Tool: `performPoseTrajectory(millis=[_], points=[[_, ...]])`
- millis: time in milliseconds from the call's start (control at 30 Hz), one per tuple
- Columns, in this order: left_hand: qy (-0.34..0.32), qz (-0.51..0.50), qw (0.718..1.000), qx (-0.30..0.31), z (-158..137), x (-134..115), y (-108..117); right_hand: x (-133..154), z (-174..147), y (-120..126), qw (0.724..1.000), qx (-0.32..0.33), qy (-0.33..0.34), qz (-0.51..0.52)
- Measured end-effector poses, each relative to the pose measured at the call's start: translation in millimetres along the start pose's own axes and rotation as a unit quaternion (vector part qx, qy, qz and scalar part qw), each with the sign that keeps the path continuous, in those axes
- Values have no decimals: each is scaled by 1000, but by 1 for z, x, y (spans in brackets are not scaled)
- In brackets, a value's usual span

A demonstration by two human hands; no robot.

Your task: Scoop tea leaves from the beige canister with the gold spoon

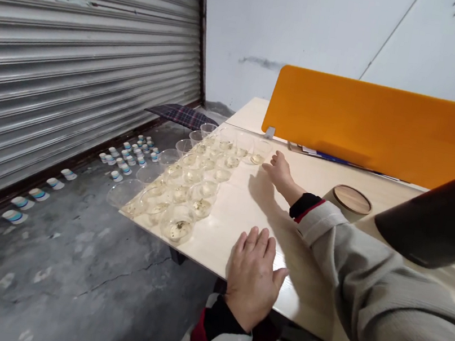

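Note:
My left hand [255,277] lies flat near the front edge of the wooden table [245,196], fingers stretched out and nothing in it. Farther back, my right hand [279,170] reaches out beside a clear plastic cup [259,153] at the right end of the back row. Its fingers are apart; whether they touch the cup I cannot tell. Several more clear cups [178,226] stand upright in rows along the table's left side, with dark specks and a little pale liquid at their bottoms.
An orange divider [370,129] crosses the table's back. A wooden-lidded canister [351,199] and a large dark cylindrical object [434,218] stand right. Several white-and-blue small containers [126,158] sit on the concrete floor by the roller shutter [77,57], near a plaid umbrella [182,115].

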State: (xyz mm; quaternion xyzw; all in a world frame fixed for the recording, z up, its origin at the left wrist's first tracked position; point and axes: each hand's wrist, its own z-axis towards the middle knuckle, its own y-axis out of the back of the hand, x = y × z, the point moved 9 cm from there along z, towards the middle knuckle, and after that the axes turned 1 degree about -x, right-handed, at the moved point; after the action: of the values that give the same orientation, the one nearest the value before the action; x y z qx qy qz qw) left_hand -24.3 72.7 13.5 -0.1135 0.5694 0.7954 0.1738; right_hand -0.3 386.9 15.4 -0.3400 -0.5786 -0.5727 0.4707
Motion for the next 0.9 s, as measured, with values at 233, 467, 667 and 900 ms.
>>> performPoseTrajectory(millis=[233, 467, 667, 900], points=[[-10, -16, 1000, 2, 2, -2, 5, 29, -87, 9, 995, 94, 40, -2], [-8, 11, 1000, 13, 3, -2, 6, 31, -202, 74, 991, 126, 37, -8], [-9, 35, 999, 17, 2, 0, 6, 7, -304, 155, 997, 71, -32, 3], [-28, 77, 996, 39, 7, 5, 4, -19, -391, 236, 997, -39, -71, -17]])
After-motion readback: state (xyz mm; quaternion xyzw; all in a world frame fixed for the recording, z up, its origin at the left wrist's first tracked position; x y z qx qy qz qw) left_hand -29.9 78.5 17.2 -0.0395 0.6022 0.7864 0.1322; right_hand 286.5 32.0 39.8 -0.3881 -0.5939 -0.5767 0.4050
